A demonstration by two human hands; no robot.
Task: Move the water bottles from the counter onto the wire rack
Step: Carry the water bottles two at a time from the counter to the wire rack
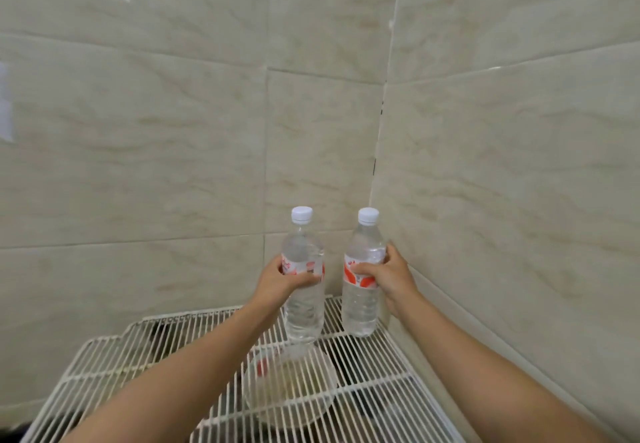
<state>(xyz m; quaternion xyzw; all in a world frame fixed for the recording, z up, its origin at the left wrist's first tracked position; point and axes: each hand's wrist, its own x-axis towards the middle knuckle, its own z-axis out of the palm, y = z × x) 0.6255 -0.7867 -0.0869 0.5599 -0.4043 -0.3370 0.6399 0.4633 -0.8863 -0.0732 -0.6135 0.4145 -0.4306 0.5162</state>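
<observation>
Two clear water bottles with white caps and red-and-white labels stand upright at the far right corner of the white wire rack point(145, 345). My left hand point(280, 278) grips the left bottle point(304, 304) around its label. My right hand point(389, 274) grips the right bottle point(362, 304) at its label, close to the tiled corner. Both bottle bases sit at rack level; I cannot tell whether they rest fully on the wires.
A clear bowl point(291, 387) shows beneath the rack's wires, just in front of the left bottle. Beige tiled walls point(173, 152) close the rack in behind and on the right. Dark shapes lie under the rack.
</observation>
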